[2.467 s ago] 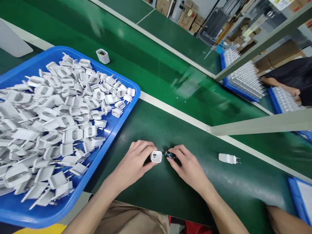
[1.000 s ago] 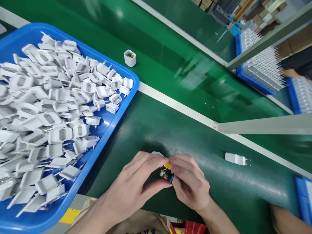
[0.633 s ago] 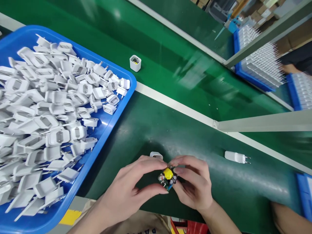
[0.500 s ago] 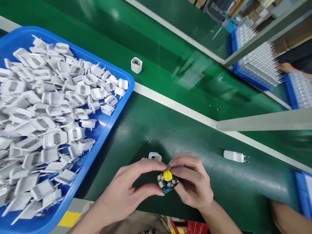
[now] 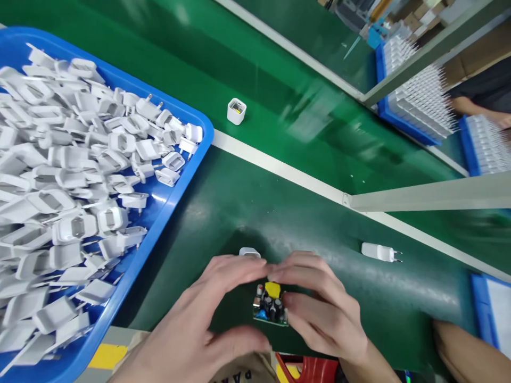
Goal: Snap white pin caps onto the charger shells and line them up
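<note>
A small circuit board [image 5: 270, 306] with a yellow block, black capacitors and a blue part is held at its right side by the fingers of my right hand [image 5: 323, 303]. My left hand [image 5: 215, 303] is arched around the board's left, thumb and fingers spread apart, its fingertips near those of my right hand. Partly hidden behind my left fingers, a white housing [image 5: 249, 251] rests on the green table. On the left, a blue tray [image 5: 175, 197] holds a pile of white plug housings [image 5: 75, 226].
A white cube-shaped housing [image 5: 236, 111] stands beyond the pale rail [image 5: 279, 169]. A white plug [image 5: 381, 252] lies to the right. Pale posts [image 5: 435, 194] cross the right side. Another person's arm [image 5: 471, 351] rests at lower right beside a blue tray [image 5: 485, 308].
My left thumb has moved away from the board, widening the left hand's opening. The board has turned to face the camera more squarely. The view has shifted slightly.
</note>
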The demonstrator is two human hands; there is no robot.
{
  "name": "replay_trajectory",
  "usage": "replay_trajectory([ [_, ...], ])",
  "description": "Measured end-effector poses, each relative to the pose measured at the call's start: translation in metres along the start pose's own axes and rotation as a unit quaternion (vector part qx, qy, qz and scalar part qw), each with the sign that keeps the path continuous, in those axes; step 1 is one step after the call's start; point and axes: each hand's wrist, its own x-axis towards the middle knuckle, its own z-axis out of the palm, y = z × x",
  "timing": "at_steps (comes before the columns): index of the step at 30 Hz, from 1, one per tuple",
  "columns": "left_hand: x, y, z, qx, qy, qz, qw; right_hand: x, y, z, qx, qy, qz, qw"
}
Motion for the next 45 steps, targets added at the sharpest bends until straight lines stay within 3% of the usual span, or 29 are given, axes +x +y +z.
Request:
replay_trajectory([
  [5,0.002,-0.022,-0.009,0.170,0.025,-0.002,0.985,0.002,0.007,0.001,-0.051,-0.046,0.057,0.996],
  [10,0.014,-0.039,0.009,0.252,0.050,0.058,0.965,0.002,0.014,0.015,-0.144,-0.113,0.085,0.979],
  [14,0.022,-0.041,0.018,0.236,0.076,0.066,0.967,0.002,0.016,0.019,-0.166,-0.136,0.096,0.972],
  [20,0.027,-0.041,0.012,0.192,0.051,0.071,0.978,0.008,0.017,0.012,-0.173,-0.180,0.082,0.965],
  [29,0.029,-0.041,0.013,0.220,0.040,0.073,0.972,0.018,0.013,0.009,-0.238,-0.252,0.037,0.937],
  [39,0.027,-0.039,0.012,0.240,0.031,0.061,0.968,0.032,0.000,0.013,-0.313,-0.268,-0.022,0.911],
  [45,0.028,-0.039,0.012,0.250,0.036,0.070,0.965,0.030,-0.001,0.016,-0.353,-0.261,-0.022,0.898],
])
